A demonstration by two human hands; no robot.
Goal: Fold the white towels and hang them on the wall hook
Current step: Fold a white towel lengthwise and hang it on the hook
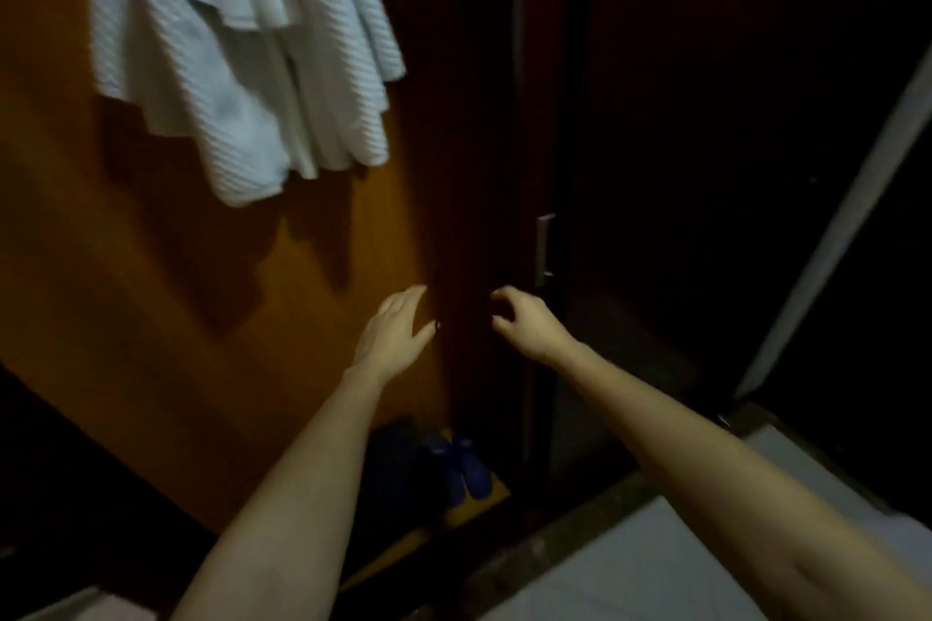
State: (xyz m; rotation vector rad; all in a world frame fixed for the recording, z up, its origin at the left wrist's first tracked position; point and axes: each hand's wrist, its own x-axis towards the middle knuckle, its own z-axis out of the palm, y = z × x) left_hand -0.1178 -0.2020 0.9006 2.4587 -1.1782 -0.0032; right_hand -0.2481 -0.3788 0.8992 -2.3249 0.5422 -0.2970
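First, sheet (630, 575): pale, flat, at 5 o'clock along the bottom edge, with a dark border on its far side.
Forearms (302, 494): two, bare, entering from 6 and 5 o'clock, both reaching toward centre.
Shoes (466, 472): blue, a pair, on the floor at 6 o'clock, between the forearms, at the foot of the wall.
Left hand (396, 330): just below centre, toward 7 o'clock; fingers straight and together, thumb out, empty; contact with the wall cannot be told.
Right hand (524, 320): just beside the left hand, toward 5 o'clock, apart from it; fingers loosely curled, gripping nothing.
Handle (544, 247): metal, upright, near centre, just above the right hand, untouched.
Door (706, 141): dark, filling 1 to 4 o'clock; detail lost in shadow.
Wall (101, 293): orange-brown, 7 to 11 o'clock, carrying the towels' shadow.
Towels (237, 56): white, ribbed, with blue marks; several layers hanging at 11 o'clock against the wall, well above both hands; their top runs out of frame.
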